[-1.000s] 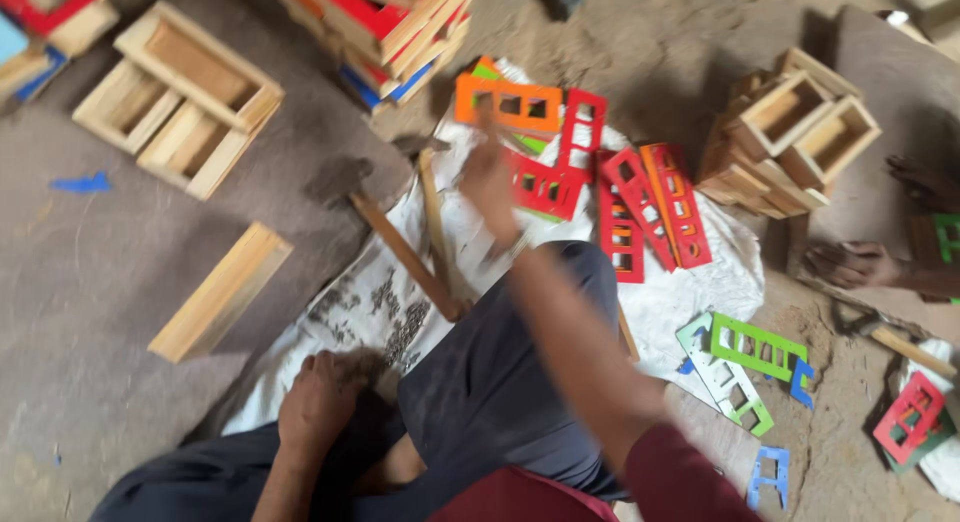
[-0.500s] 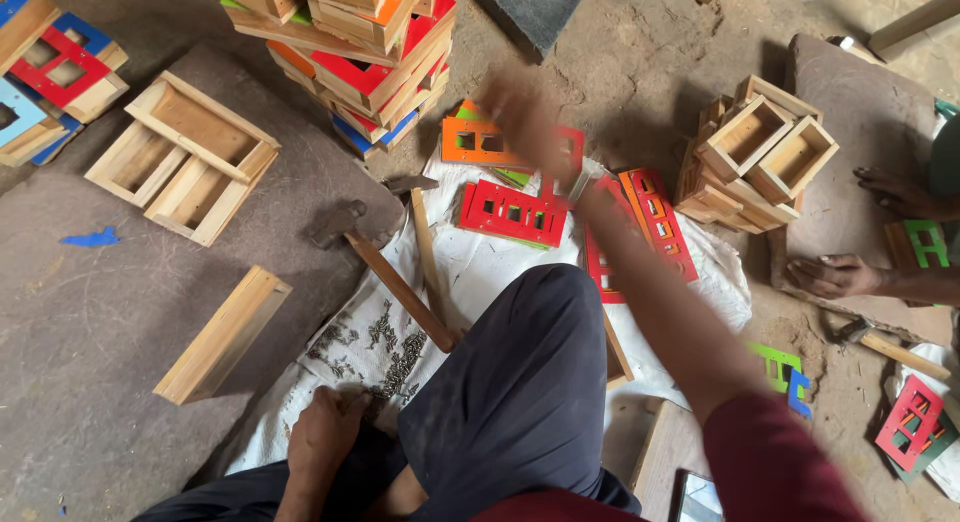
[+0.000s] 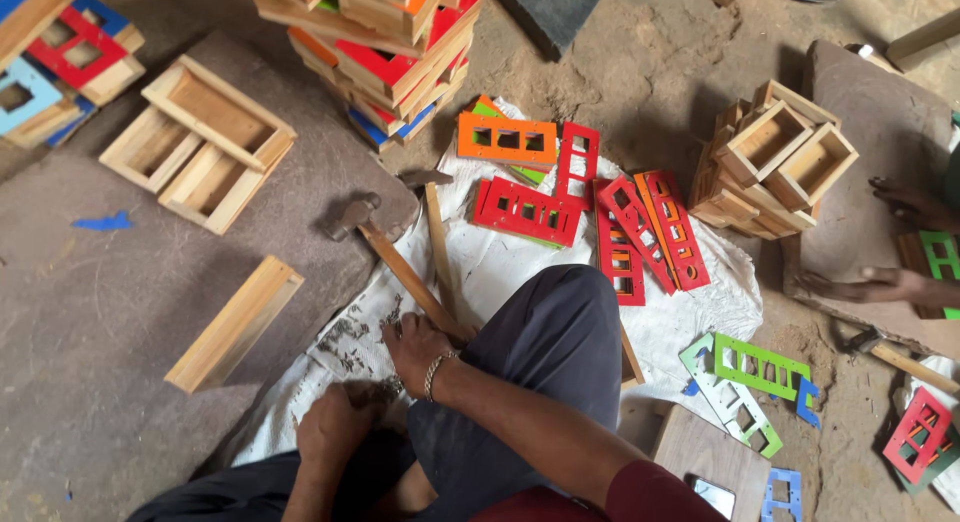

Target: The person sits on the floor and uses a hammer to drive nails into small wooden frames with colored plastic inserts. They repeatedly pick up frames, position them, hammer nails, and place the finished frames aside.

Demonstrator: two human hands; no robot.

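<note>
My right hand (image 3: 415, 347), a bracelet on its wrist, rests fingers down and apart on the white cloth (image 3: 500, 272) among small dark nails (image 3: 355, 337). It touches the end of a hammer's wooden handle (image 3: 410, 277). My left hand (image 3: 335, 422) lies loosely closed on the cloth beside the nails, by my dark trouser knee (image 3: 545, 352). I cannot see anything in it. A second hammer (image 3: 438, 242) lies alongside the first. A red cut-out panel (image 3: 528, 210) lies flat further up the cloth.
An orange panel (image 3: 507, 138) and more red panels (image 3: 650, 232) lie on the cloth, green and grey ones (image 3: 760, 365) to the right. Wooden trays (image 3: 200, 147), a long wooden box (image 3: 235, 322) and stacked boxes (image 3: 385, 52) (image 3: 775, 157) surround me. Another person's hands (image 3: 900, 282) work at the right.
My right hand was stretched out over the coloured panels; it has come back to the nails by my knee. A red panel now lies flat there. The left hand stayed put.
</note>
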